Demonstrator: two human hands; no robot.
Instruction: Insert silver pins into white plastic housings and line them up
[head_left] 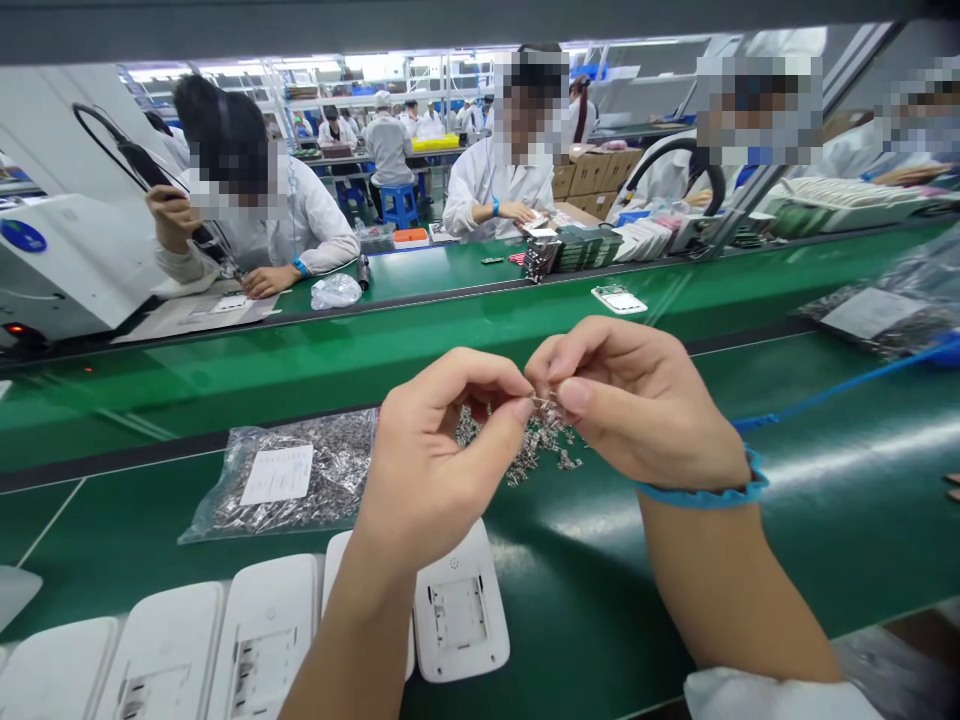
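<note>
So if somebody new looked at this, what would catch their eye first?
Probably the two bare hands, left and right, meeting mid-picture with fingertips pinching something tiny, the right wrist wearing a bright blue band. Next, perhaps, the clear bag stuffed with small metal pieces, left of the hands, and the row of white plastic housings along the lower left.

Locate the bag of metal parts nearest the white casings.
In the head view, the bag lies left of the left hand, just beyond the white casings.
</note>
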